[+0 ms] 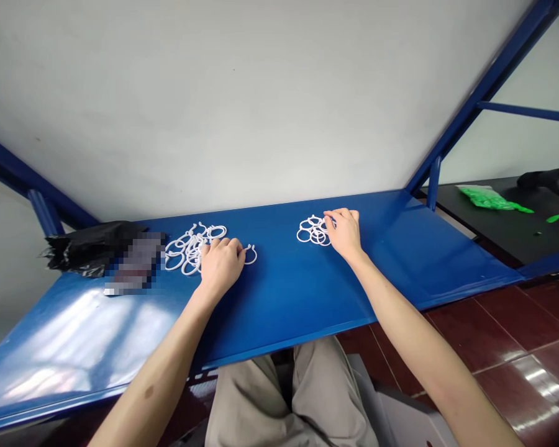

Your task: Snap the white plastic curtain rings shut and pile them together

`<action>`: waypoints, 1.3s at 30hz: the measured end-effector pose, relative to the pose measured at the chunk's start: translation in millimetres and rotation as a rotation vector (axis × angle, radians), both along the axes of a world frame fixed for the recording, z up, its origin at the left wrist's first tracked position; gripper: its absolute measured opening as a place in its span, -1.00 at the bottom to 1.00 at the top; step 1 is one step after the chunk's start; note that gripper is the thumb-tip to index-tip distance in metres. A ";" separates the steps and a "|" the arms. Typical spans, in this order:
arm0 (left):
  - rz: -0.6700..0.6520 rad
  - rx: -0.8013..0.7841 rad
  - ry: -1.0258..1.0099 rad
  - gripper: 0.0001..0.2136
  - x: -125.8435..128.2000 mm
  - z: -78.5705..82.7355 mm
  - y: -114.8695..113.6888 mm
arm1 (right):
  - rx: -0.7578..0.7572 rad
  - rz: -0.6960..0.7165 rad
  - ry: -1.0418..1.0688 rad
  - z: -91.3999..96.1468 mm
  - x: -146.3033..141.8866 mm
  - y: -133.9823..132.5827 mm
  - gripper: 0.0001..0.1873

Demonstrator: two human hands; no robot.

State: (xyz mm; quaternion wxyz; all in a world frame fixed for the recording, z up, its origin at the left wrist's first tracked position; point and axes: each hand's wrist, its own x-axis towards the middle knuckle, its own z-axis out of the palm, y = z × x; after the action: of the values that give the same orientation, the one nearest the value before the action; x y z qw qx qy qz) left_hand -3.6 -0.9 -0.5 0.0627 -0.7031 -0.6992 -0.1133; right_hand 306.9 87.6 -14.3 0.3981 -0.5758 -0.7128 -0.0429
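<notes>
Here, at the frame's centre, the left hand [221, 264] is resting curled over the near edge of a loose heap of white plastic rings [190, 247] on the glossy blue metal tabletop [289, 292], one ring at its fingertips; the right hand [343, 231], fingers bent, is touching a smaller cluster of white rings [313, 230] lying just left of it; no writing is readable.

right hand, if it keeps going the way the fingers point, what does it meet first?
The right hand points up-left; its fingertips already touch the small pile of white rings. Beyond that, bare blue table, then probably the wall.
</notes>
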 end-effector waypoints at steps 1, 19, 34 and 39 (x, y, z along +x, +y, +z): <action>-0.007 0.023 -0.019 -0.80 1.1 0.3 0.1 | 0.024 0.009 0.006 2.7 -2.5 -3.2 -0.69; -0.240 0.151 -0.481 -0.96 49.2 -3.6 -21.5 | -0.284 0.649 0.203 -1.5 -79.5 -68.8 -0.77; -0.456 0.196 -0.136 -0.76 48.6 -15.4 -23.9 | -0.043 0.700 -0.204 -11.2 -76.6 -77.9 -0.64; -0.371 0.141 -0.123 -0.76 35.1 10.7 -17.5 | -0.081 0.596 -0.084 -0.9 -72.0 -61.9 -0.64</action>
State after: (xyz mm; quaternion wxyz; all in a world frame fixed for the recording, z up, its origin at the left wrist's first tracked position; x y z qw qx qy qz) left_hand 31.4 -18.4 10.2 0.0468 -0.8053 -0.5508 -0.2143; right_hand 234.9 25.7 -15.2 0.3399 -0.3546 -0.8673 0.0804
